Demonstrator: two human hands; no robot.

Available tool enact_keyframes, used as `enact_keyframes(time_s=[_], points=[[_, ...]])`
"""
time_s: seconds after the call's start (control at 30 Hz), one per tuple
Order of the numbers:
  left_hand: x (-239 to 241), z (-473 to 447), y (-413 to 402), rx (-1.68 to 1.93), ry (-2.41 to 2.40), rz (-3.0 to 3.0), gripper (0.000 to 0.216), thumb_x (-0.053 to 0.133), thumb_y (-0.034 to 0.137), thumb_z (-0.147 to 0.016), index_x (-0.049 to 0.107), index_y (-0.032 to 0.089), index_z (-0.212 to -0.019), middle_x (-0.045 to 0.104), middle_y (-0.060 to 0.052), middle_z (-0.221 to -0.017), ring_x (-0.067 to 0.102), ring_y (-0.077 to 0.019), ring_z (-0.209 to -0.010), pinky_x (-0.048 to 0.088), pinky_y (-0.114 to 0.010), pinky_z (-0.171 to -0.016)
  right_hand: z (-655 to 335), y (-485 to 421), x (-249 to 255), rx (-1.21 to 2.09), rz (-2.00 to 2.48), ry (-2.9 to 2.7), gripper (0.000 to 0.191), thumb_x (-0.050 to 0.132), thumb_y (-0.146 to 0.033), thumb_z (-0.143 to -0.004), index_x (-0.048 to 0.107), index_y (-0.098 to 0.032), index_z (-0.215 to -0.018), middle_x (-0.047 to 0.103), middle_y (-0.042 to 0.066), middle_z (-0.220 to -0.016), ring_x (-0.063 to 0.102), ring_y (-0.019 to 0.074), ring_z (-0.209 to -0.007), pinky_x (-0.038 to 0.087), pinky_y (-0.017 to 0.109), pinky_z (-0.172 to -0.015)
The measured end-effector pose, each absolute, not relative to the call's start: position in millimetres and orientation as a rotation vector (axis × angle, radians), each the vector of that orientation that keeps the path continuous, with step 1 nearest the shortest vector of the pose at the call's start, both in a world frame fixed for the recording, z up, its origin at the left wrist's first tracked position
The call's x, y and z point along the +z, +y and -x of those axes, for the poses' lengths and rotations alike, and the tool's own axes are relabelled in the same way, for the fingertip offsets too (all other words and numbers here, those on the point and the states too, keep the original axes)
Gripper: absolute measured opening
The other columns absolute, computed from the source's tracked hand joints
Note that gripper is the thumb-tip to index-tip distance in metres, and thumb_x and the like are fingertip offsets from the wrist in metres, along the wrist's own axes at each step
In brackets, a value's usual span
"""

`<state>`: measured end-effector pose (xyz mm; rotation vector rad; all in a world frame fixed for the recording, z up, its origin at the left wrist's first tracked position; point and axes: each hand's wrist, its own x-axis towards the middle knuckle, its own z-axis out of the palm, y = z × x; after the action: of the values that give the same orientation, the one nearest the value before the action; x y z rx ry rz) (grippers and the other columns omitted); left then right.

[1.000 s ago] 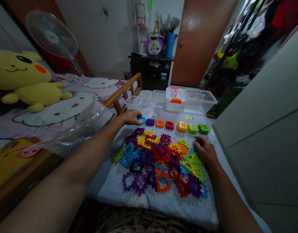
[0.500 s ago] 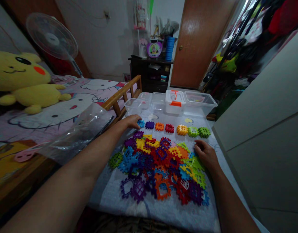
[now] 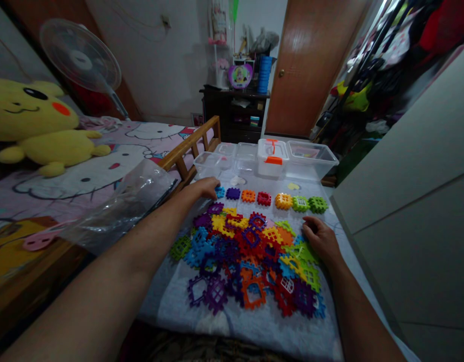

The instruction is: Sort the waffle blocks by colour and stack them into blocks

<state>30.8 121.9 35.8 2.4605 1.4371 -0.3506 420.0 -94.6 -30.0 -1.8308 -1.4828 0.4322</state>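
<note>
At the left end of a row of toy building blocks, my left hand (image 3: 208,188) has its fingers closed around a light blue block (image 3: 220,192). To its right in the row sit a dark purple block (image 3: 233,193), an orange block (image 3: 248,196), a red block (image 3: 264,198), a yellow-orange block (image 3: 284,201), a lime block (image 3: 300,203) and a green block (image 3: 318,204). My right hand (image 3: 321,237) rests beside the pile of notched building pieces (image 3: 250,241), loosely curled, thumb and fingers apart, holding nothing that shows.
Clear plastic bins (image 3: 311,158) and a white lidded box (image 3: 273,158) with orange clips stand along the far side of the cloth-covered surface (image 3: 202,322). A wooden rail (image 3: 186,146) and a plastic bag (image 3: 130,201) lie to the left, by a bed with a yellow plush toy (image 3: 47,125).
</note>
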Motion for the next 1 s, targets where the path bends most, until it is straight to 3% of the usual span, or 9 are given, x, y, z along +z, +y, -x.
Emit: enact_keyframes(time_s=[0.17,0.37,0.57,0.8,1.0], points=[[31,-29,124,-0.356,1.442,-2.455,0.064,0.069,0.027,-0.065,0.062,0.013,-0.127,0.067,-0.014,-0.125,0.062,-0.0298,-0.109,0.048,-0.032,-0.092,-419,-94,-29,0.417,1.831,-1.482,0.045,0.054,-0.047,-0.078,0.070,-0.015,-0.105,0.073,0.010,-0.093,0.065,0.0229,-0.078,0.051,0.037,-0.075],[27,-14,109,-0.169,1.433,-2.587,0.080,0.069,0.034,-0.071,0.045,0.013,-0.144,0.049,-0.017,-0.148,0.046,-0.0307,-0.135,0.036,-0.037,-0.112,-418,-94,-27,0.441,1.836,-1.470,0.048,0.053,-0.049,-0.077,0.069,-0.015,-0.106,0.073,0.009,-0.090,0.065,0.0224,-0.076,0.051,0.036,-0.074],[27,11,60,0.189,1.249,-2.491,0.051,0.053,0.027,-0.083,0.058,0.015,-0.133,0.061,-0.013,-0.135,0.055,-0.0282,-0.125,0.042,-0.039,-0.109,-419,-94,-26,0.403,1.858,-1.480,0.049,0.052,-0.051,-0.076,0.071,-0.015,-0.104,0.073,0.010,-0.088,0.065,0.0235,-0.076,0.051,0.037,-0.074],[22,12,29,0.271,1.068,-2.319,0.053,0.053,0.017,-0.072,0.065,0.019,-0.124,0.065,-0.007,-0.130,0.059,-0.0270,-0.121,0.044,-0.037,-0.107,-419,-92,-26,0.388,1.864,-1.495,0.051,0.052,-0.051,-0.074,0.071,-0.014,-0.103,0.073,0.011,-0.090,0.066,0.0237,-0.075,0.051,0.037,-0.073],[13,6,31,0.317,1.080,-2.305,0.046,0.057,0.015,-0.065,0.071,0.020,-0.108,0.070,-0.007,-0.112,0.063,-0.0269,-0.104,0.049,-0.036,-0.094,-419,-92,-27,0.374,1.864,-1.503,0.049,0.052,-0.051,-0.075,0.071,-0.015,-0.103,0.073,0.010,-0.087,0.065,0.0232,-0.075,0.051,0.035,-0.071]])
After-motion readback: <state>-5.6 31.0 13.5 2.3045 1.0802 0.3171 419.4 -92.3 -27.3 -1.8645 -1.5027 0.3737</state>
